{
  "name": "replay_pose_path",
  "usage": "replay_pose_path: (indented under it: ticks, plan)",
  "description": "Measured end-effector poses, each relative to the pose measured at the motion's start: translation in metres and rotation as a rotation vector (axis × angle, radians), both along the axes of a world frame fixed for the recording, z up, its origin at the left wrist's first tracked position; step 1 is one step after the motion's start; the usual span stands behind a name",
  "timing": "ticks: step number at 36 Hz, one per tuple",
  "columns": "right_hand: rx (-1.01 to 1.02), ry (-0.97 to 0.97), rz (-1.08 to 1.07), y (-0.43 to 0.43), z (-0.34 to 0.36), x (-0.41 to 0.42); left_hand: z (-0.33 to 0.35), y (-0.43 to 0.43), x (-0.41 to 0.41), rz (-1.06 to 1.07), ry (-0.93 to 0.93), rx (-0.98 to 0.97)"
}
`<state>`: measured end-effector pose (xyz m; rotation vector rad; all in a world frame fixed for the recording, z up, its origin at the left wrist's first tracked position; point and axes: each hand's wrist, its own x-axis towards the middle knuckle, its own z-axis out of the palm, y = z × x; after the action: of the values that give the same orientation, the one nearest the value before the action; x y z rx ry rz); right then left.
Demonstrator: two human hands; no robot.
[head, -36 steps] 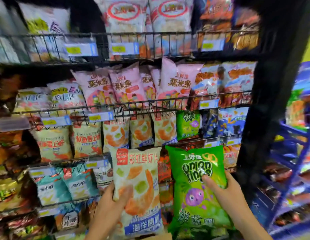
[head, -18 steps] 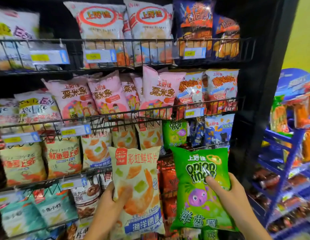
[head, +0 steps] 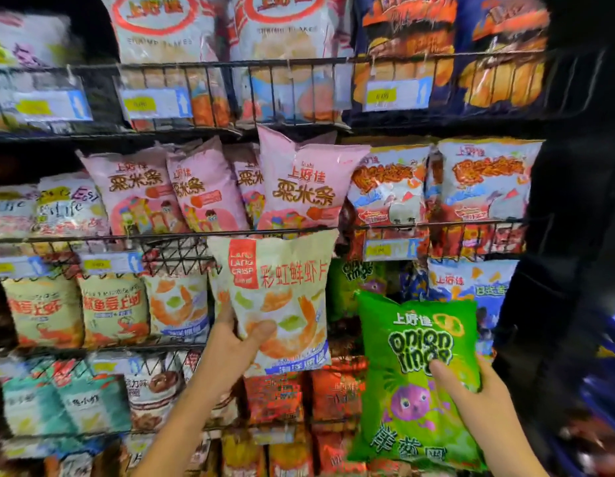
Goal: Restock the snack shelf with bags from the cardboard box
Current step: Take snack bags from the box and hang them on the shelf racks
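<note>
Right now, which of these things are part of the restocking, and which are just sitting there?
Part of the job:
- left hand, gripping the cream prawn-cracker bag
- right hand, gripping the green onion rings bag
- matching prawn-cracker packs already racked

Just there:
- pink bags
- shrimp flakes bags on top
- price tags
- blue rack at the right

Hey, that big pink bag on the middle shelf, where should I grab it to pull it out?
Probably pinch the front pink bag by its upper part near the top seam, coming from the front and above. Its top stands free above the wire rail, while the rail bars its lower edge, and the prawn cracker bag in the left hand sits just below.
</note>
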<state>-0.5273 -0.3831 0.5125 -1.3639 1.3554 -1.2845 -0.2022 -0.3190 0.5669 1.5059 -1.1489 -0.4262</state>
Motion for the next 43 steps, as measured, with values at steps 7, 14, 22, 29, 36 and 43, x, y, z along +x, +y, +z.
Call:
replay_pose_path:
  ticks: [7,14,22,29,36,43]
  plan:
    - [-0.001,0.033,0.064,-0.029,0.001,-0.010,-0.003,-0.036,-0.001,-0.007,0.006,-0.103]
    - [-0.105,-0.014,0.100,-0.035,0.000,-0.009,-0.016,-0.062,0.012,-0.029,-0.036,-0.151]
    - [-0.124,0.003,0.147,-0.039,-0.004,-0.011,-0.038,-0.087,0.025,-0.077,-0.132,-0.031]
    - [-0.141,-0.015,0.157,-0.036,-0.005,-0.008,-0.051,-0.088,0.026,-0.097,-0.222,0.055]
    - [-0.140,-0.039,0.162,-0.032,-0.003,-0.004,-0.061,-0.091,0.039,-0.128,-0.331,0.141]
    - [-0.173,-0.073,0.154,-0.029,0.003,-0.003,-0.059,-0.095,0.040,-0.173,-0.345,0.195]
